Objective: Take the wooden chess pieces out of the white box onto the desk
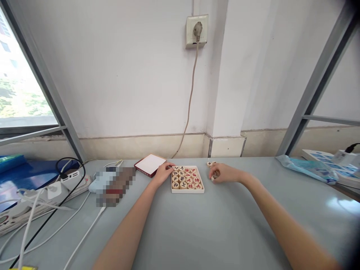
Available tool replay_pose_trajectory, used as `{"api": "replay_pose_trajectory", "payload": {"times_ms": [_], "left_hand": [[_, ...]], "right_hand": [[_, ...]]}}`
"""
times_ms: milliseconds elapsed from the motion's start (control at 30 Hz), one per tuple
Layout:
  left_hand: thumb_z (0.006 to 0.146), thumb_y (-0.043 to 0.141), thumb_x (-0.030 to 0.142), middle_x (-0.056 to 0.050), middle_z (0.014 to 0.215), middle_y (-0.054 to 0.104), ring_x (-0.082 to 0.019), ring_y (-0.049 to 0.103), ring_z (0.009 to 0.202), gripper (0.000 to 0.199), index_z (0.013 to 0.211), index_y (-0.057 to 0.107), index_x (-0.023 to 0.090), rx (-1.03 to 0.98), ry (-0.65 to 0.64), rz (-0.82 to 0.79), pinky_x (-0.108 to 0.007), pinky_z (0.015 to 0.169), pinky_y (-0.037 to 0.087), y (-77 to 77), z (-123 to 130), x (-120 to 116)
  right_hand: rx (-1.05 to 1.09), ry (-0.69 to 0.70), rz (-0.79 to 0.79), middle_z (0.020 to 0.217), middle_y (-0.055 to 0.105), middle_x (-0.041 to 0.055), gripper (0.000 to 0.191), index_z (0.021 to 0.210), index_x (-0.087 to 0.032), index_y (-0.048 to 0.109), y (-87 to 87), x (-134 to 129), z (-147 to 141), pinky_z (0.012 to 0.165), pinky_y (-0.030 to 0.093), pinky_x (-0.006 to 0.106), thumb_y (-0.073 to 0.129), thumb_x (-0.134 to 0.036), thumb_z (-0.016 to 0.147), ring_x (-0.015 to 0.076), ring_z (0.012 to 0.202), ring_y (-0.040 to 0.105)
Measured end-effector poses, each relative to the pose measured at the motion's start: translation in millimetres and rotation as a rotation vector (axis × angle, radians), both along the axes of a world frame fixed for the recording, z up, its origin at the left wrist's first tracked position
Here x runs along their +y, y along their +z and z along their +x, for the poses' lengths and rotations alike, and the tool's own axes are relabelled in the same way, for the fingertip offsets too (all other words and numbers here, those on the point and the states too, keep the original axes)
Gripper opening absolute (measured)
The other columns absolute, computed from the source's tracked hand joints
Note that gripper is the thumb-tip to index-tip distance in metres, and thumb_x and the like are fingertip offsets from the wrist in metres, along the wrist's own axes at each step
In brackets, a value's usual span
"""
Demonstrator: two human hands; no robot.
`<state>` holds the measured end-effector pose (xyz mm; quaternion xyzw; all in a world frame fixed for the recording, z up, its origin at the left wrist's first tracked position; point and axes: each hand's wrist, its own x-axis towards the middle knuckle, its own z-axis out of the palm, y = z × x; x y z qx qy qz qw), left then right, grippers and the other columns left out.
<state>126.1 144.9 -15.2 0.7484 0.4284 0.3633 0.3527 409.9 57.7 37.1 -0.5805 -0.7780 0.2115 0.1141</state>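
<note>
A shallow white box (188, 191) holds rows of round Chinese chess pieces (183, 185) with black and red characters. My left hand (164, 174) is at the box's upper left corner, its fingers closed on the edge there. To the right of the box, my right hand (225, 173) pinches a Chinese chess piece (214, 177) close to the table; the fingers partly cover it. Just behind that hand lie loose pieces (209, 164), partly hidden. A dark red box lid (150, 165) with a white inside rests left of the box, behind my left hand.
On the left are a power strip (73, 179), tangled cables (53, 213) and a blurred-out item (115, 186) on the grey table (213, 232). At the right lie a blue plastic packet (306, 169) and a white-and-blue board (334, 165). A wall socket (196, 31) holds a plugged-in cord.
</note>
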Motion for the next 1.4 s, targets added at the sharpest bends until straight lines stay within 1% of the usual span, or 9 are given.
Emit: {"api": "replay_pose_trajectory", "payload": {"times_ms": [200,300,433,533,733,1000,1167,1233,1400], "left_hand": [[0.072,0.05,0.021,-0.006,0.094,0.067,-0.018,0.06,0.089,0.023,0.086,0.066,0.014,-0.022,-0.051,-0.017,-0.028,0.081,0.045,-2.1,-0.2,0.5],[0.07,0.051,0.021,-0.005,0.09,0.067,-0.018,0.06,0.087,0.022,0.083,0.066,0.014,-0.026,-0.092,-0.047,-0.028,0.08,0.045,-0.8,-0.2,-0.6],[0.067,0.052,0.021,-0.004,0.08,0.066,-0.017,0.059,0.082,0.017,0.074,0.066,0.015,-0.035,-0.213,-0.092,-0.027,0.077,0.045,1.4,-1.7,-2.2],[0.066,0.052,0.022,-0.002,0.076,0.065,-0.017,0.058,0.078,0.014,0.069,0.065,0.015,-0.041,-0.242,-0.09,-0.027,0.076,0.044,2.7,-3.4,-3.3],[0.064,0.052,0.021,-0.002,0.075,0.064,-0.017,0.057,0.078,0.014,0.069,0.065,0.015,-0.051,-0.246,-0.088,-0.027,0.077,0.043,5.1,-3.7,-5.2],[0.065,0.051,0.022,-0.002,0.074,0.064,-0.016,0.057,0.076,0.014,0.067,0.063,0.015,-0.064,-0.236,-0.105,-0.026,0.074,0.044,1.6,-3.2,-3.9],[0.064,0.053,0.022,-0.002,0.073,0.063,-0.016,0.057,0.075,0.012,0.067,0.062,0.015,-0.067,-0.241,-0.122,-0.026,0.073,0.043,-1.1,-3.6,-1.0],[0.064,0.053,0.023,-0.002,0.072,0.062,-0.016,0.057,0.075,0.012,0.067,0.062,0.015,-0.08,-0.244,-0.138,-0.026,0.073,0.043,-0.5,-3.2,-1.3],[0.065,0.052,0.023,-0.001,0.071,0.062,-0.016,0.056,0.076,0.014,0.066,0.063,0.014,-0.078,-0.243,-0.099,-0.026,0.074,0.042,2.4,-2.6,-3.4]], "right_hand": [[0.008,-0.039,0.044,0.099,0.055,0.0032,0.022,0.082,-0.027,0.067,-5.9,2.6,-2.7,0.066,0.047,0.028,0.053,-0.025,0.064,0.0177,0.08,0.055],[0.119,-0.105,0.215,0.102,0.055,0.0035,0.025,0.094,-0.027,0.063,-8.1,4.3,-23.5,0.076,0.045,0.031,0.048,-0.033,0.075,0.0179,0.085,0.053],[0.206,0.052,0.197,0.113,0.054,0.0023,0.036,0.111,-0.031,0.059,-12.4,2.3,-56.8,0.088,0.04,0.035,0.051,-0.044,0.078,0.0209,0.103,0.048],[0.131,0.128,0.186,0.113,0.054,0.0014,0.037,0.114,-0.034,0.057,-14.8,-2.2,-75.1,0.092,0.036,0.036,0.051,-0.046,0.08,0.0218,0.11,0.045],[-0.071,0.081,0.446,0.112,0.058,0.0017,0.027,0.106,-0.032,0.06,-21.0,-4.3,-96.0,0.088,0.033,0.039,0.045,-0.04,0.084,0.0221,0.106,0.047],[-0.165,-0.393,0.517,0.114,0.057,0.0032,0.028,0.103,-0.03,0.061,-36.3,15.0,-54.4,0.084,0.033,0.042,0.042,-0.04,0.086,0.0247,0.108,0.046],[-0.178,-0.528,0.493,0.121,0.052,0.0048,0.031,0.105,-0.029,0.062,-38.5,18.8,-38.3,0.086,0.033,0.047,0.038,-0.034,0.086,0.0273,0.11,0.043],[-0.124,-0.462,0.498,0.125,0.05,0.0007,0.032,0.11,-0.034,0.059,-31.1,15.6,-47.7,0.087,0.034,0.044,0.037,-0.033,0.087,0.0243,0.112,0.042],[-0.013,0.11,0.337,0.117,0.055,-0.0045,0.026,0.104,-0.039,0.06,-10.7,-2.4,-84.4,0.091,0.032,0.04,0.051,-0.038,0.08,0.0217,0.109,0.045]]}}
